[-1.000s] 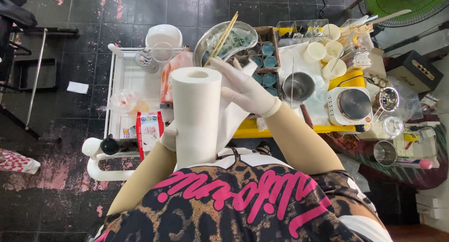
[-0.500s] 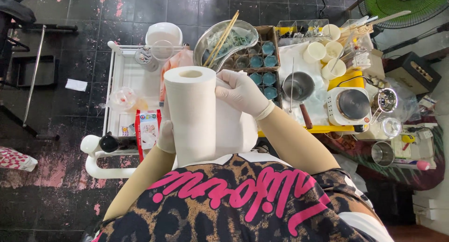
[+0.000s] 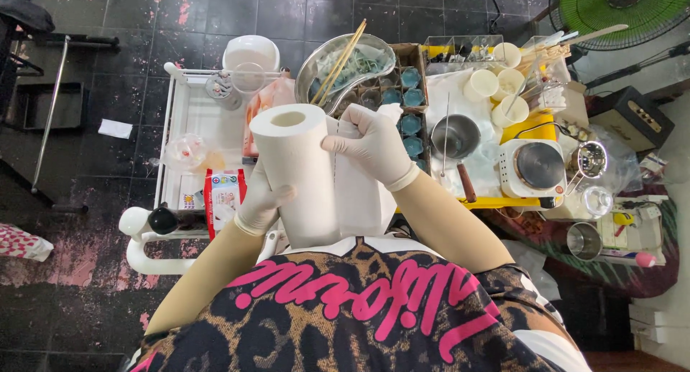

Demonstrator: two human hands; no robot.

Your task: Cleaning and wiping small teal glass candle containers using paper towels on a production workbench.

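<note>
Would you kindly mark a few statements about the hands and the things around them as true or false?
1. The left hand grips the paper towel roll. True.
2. The right hand holds the chopsticks. False: it pinches a pulled-out sheet; the chopsticks rest in the metal bowl.
3. Both hands are bare. False: both wear pale gloves.
4. A green fan stands at the upper right. True.

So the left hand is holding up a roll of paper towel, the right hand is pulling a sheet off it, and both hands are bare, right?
Not quite: the head view shows both hands gloved, not bare. The left hand does hold the paper towel roll upright, and the right hand grips the sheet hanging from it.
</note>
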